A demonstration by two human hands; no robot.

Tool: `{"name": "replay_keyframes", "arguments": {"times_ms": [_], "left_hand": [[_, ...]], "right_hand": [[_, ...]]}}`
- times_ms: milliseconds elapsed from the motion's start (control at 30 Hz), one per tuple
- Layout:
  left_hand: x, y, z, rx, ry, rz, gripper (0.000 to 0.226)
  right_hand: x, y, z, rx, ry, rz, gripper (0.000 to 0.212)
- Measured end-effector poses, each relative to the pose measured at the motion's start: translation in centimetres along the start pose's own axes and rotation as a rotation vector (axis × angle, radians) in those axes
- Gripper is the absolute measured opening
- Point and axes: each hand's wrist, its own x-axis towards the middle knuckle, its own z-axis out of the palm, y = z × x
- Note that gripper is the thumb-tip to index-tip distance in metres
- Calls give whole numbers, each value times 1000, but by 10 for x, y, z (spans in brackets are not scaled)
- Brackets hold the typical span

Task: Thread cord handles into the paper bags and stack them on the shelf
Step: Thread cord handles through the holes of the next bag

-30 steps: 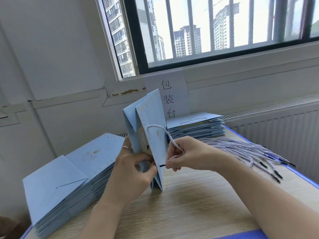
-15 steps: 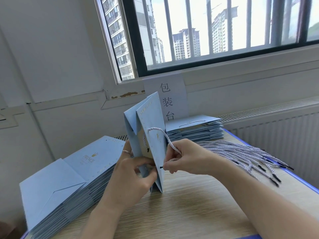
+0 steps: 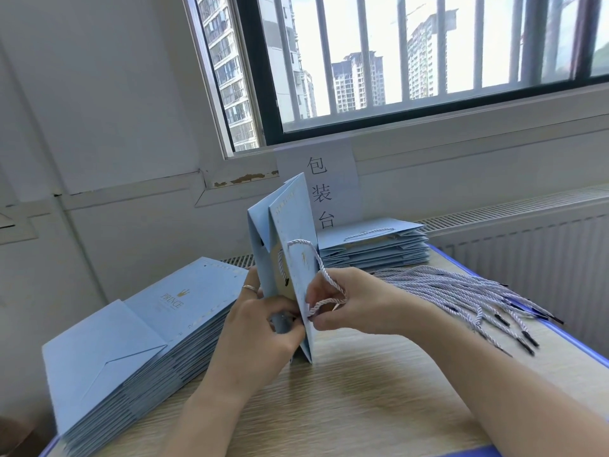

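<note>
Head view has the bag [image 3: 290, 258] standing on one edge about midway across the table [image 3: 362, 390], between a pile of flat bags [image 3: 131, 341] at the left edge and a threaded pile [image 3: 372, 245] at the far edge. The left hand [image 3: 263, 324] has its fingers curled round the bag's near side, pinching the paper to steady it. The right hand [image 3: 356, 301] pinches the free end of the cord [image 3: 316, 262] right at the bag's face, where I take the hole to be, though the fingertips hide it. The cord's other end runs up and into the bag higher on the same face. From where I stand the weak spot is that pinch: if the tip goes in at a slant it could miss, fray or tear the paper round the hole. A hard tug might yank the upper end back out, if it isn't knotted inside. The bag rests on a thin edge, so a slack left grip could let it fold or slide. The right forearm lies just beside the loose cords [image 3: 461, 291] by the right edge, and a careless sweep could knock some off.
</note>
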Motion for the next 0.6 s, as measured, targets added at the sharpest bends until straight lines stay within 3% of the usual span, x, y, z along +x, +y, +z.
{"name": "replay_keyframes", "arguments": {"times_ms": [100,167,300,367,467,600], "left_hand": [[0,-1,1,-8,-8,-22,5],[1,0,2,-7,-10,-35,2],[1,0,3,-8,-11,-36,4],[0,1,2,-17,-19,-46,6],[2,-1,3,-10,-27,-49,12],[3,1,3,-19,-26,-33,20]], "right_hand": [[2,3,-6,17,26,27,68],[1,3,-10,-13,188,-60,85],[-4,-2,-4,-245,578,-483,38],[-3,-3,5,-397,542,-600,29],[-1,-4,21,-595,519,-573,33],[-1,-5,26,-652,540,-581,30]]}}
